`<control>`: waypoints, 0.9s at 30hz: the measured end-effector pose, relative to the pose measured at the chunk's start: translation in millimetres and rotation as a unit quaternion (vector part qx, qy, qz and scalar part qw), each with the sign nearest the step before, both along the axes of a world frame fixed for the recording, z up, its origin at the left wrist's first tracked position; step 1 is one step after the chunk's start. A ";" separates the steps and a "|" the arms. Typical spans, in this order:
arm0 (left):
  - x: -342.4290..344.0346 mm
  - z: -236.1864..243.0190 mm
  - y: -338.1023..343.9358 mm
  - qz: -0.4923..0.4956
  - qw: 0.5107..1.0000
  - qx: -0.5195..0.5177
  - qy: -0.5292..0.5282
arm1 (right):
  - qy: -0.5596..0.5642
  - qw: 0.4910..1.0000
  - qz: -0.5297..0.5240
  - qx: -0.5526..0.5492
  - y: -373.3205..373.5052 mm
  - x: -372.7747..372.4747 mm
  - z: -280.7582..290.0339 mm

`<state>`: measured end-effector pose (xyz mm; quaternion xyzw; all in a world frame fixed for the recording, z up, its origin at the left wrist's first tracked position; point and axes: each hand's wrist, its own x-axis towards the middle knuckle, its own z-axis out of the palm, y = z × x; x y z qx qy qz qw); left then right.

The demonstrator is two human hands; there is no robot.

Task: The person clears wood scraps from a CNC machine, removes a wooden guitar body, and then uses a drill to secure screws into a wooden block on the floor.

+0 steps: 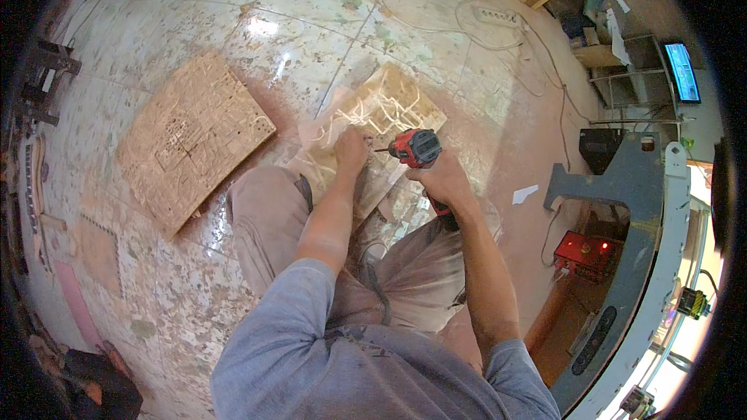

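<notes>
My right hand [443, 183] is wrapped round the grip of a red and black cordless drill [419, 148]. The drill lies level, its thin bit pointing left toward my left hand [352, 152]. That hand is closed, with its fingertips just left of the bit; whatever it pinches is too small to make out. Both hands are over a wooden board [385, 78] lying between and beyond my knees. Tangled pale strips [381, 113] lie across its far part. My left forearm and knee hide some of the near part.
A larger wooden board [198, 140], marked and pitted, lies on the tiled floor at left. Beyond are a power strip [498, 15] and loose cables. A grey metal frame [615, 187] and a red box with a lit lamp [585, 255] stand at right.
</notes>
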<state>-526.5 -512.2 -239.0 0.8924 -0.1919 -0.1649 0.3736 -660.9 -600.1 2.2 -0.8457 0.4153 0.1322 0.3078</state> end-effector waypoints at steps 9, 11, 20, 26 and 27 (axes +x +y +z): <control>7.7 -4.7 6.8 -0.099 0.995 -0.004 0.014 | -0.028 1.000 0.009 -0.006 1.7 -6.3 -24.3; 13.6 -13.0 8.1 -0.102 0.995 -0.004 0.023 | -0.033 0.999 0.016 -0.028 -1.0 -9.6 -36.8; 24.3 -15.1 13.8 -0.025 0.983 -0.101 0.152 | -0.038 0.999 0.015 -0.013 -2.1 -7.4 -35.3; 28.5 -17.8 21.6 0.020 0.971 -0.161 0.178 | -0.048 0.999 0.017 -0.008 -2.7 3.0 -32.2; 25.8 -14.0 20.0 0.009 0.971 -0.160 0.180 | -0.059 0.998 0.012 -0.017 -6.9 0.5 -35.6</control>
